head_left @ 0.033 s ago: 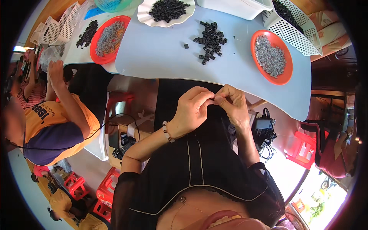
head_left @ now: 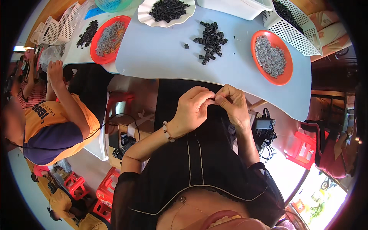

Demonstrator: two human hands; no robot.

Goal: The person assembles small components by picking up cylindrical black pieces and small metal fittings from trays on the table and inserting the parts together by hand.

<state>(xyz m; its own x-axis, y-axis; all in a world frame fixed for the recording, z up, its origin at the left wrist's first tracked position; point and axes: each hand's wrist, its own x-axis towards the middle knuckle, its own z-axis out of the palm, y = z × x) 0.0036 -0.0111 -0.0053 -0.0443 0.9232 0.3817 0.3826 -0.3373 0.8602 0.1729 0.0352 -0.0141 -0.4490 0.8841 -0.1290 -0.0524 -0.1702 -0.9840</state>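
Note:
My left hand point(head_left: 193, 109), with a beaded bracelet at its wrist, and my right hand point(head_left: 234, 106) meet just off the near edge of the table. Their thumbs and forefingers pinch a small black piece point(head_left: 214, 99), mostly covered by the fingertips. Beyond them on the pale blue table point(head_left: 161, 57) lies a loose heap of small black blocky pieces point(head_left: 211, 40), with one single piece point(head_left: 186, 46) to its left. An orange-red plate point(head_left: 284, 79) to the right of the heap holds many small clear pieces point(head_left: 270, 56).
A white scalloped dish point(head_left: 143, 19) of black parts, a white bin point(head_left: 237, 10) and a perforated white basket point(head_left: 306, 38) line the far side. Leftward are another red plate point(head_left: 100, 59) and a seated co-worker point(head_left: 63, 122). Cables point(head_left: 266, 140) hang below the table at right.

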